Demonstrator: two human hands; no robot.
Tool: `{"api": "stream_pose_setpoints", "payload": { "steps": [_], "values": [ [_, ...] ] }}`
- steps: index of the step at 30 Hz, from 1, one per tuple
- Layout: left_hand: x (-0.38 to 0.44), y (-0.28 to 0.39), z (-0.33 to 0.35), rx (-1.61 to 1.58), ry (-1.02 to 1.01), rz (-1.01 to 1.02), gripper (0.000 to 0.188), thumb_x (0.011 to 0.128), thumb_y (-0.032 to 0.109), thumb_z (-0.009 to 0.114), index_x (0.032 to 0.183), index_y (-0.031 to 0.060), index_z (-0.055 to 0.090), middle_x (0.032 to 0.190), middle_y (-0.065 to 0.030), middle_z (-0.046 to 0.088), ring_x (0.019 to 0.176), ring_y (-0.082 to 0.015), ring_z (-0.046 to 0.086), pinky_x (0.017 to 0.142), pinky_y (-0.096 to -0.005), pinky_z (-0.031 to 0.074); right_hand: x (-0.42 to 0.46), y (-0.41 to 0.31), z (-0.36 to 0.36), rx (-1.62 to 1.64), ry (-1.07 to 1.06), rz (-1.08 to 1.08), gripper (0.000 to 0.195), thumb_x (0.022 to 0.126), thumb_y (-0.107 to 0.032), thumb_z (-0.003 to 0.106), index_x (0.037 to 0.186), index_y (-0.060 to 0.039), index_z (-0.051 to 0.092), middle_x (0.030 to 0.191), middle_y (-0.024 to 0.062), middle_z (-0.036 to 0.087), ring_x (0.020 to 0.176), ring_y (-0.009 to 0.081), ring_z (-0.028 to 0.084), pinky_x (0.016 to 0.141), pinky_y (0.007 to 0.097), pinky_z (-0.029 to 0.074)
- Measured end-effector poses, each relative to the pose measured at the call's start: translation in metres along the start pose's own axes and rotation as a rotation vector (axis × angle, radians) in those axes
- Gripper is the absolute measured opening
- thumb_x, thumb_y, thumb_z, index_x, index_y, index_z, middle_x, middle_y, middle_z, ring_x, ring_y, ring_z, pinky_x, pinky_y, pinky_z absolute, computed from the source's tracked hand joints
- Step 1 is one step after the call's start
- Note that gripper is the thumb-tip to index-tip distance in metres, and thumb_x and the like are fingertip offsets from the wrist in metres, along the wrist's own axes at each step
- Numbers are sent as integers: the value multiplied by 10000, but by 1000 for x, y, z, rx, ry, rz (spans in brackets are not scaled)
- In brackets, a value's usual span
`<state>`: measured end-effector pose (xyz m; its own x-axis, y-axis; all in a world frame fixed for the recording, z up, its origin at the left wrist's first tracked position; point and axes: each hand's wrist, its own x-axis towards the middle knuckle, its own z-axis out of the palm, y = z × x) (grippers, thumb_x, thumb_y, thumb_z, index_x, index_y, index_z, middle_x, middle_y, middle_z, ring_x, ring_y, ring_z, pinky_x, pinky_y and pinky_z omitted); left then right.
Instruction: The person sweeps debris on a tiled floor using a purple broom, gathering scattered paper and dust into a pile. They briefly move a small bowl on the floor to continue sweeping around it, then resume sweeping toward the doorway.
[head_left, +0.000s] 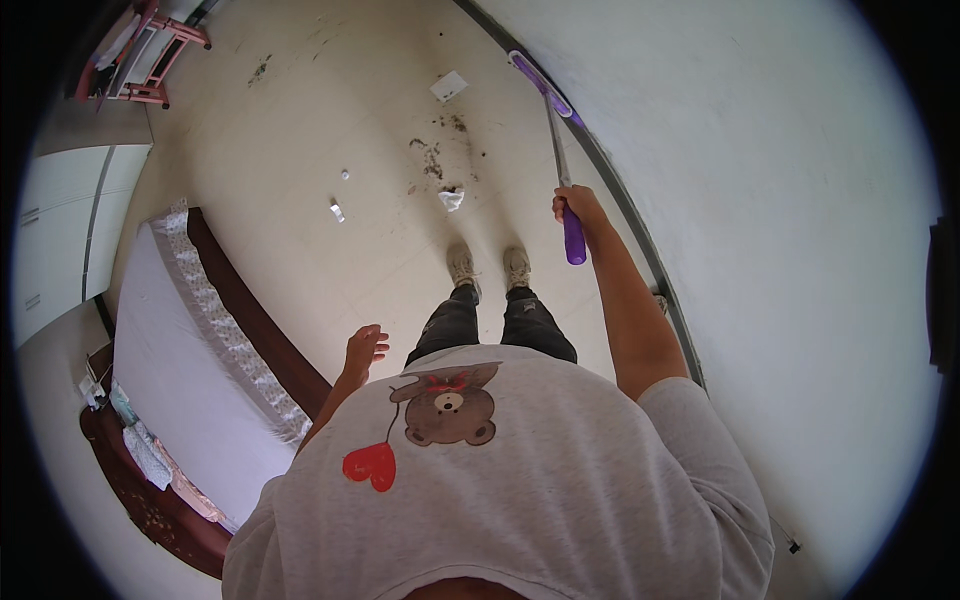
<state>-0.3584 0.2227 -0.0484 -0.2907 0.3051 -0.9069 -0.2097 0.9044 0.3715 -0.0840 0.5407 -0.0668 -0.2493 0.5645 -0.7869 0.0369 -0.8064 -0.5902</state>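
My right hand (579, 206) is closed round the handle of a purple and white long-handled brush or squeegee (557, 142), with the purple grip end showing below the fist. Its long head lies along the dark baseboard (600, 154) at the foot of the white wall. My left hand (365, 347) hangs beside my left thigh, fingers a little bent and apart, holding nothing. On the floor ahead of my shoes lie a crumpled white tissue (451, 199), dark scattered dirt (431, 161), a white card or paper (448, 86), a small white piece (337, 213) and a small round white thing (345, 174).
To the left stands a bed (202, 337) with a dark wooden frame and a lace-edged cover. A white cabinet (60, 225) is at the far left, and a pink-framed wheeled stand (161, 67) beyond it. More dark dirt (259, 70) marks the floor farther off.
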Motion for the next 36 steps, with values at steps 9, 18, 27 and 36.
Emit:
{"api": "stream_pose_setpoints", "payload": {
  "steps": [9, 18, 27, 36],
  "values": [
    [18, 26, 9, 22, -57, 73, 315, 723, 279, 433, 947, 58, 417, 859, -83, 501, 719, -176, 493, 609, -300, 400, -125, 58, -52, 32, 46, 71, 100, 675, -78, 459, 713, -39, 376, 529, 29, 389, 386, 83, 387, 309, 205, 348],
    [32, 26, 25, 61, -117, 92, 322, 721, 288, 433, 935, 48, 427, 843, -84, 504, 690, -164, 493, 586, -284, 395, -241, 136, -123, 85, 351, 254, 76, 652, -43, 436, 677, -33, 365, 518, 41, 385, 378, 94, 386, 301, 217, 342],
    [10, 12, 20, 49, -42, 61, 307, 724, 272, 422, 932, 46, 433, 843, -88, 504, 685, -162, 491, 588, -285, 391, -222, 155, -176, -37, 473, 237, 68, 637, -14, 422, 648, -4, 355, 499, 63, 386, 373, 121, 394, 308, 237, 354],
    [-9, 9, 32, 18, 2, 58, 294, 729, 259, 418, 938, 52, 431, 845, -87, 505, 679, -163, 494, 595, -291, 393, -101, 76, -127, -158, 106, 18, 86, 653, -50, 448, 682, -15, 375, 502, 45, 395, 376, 103, 409, 303, 225, 360]
  ]
}}
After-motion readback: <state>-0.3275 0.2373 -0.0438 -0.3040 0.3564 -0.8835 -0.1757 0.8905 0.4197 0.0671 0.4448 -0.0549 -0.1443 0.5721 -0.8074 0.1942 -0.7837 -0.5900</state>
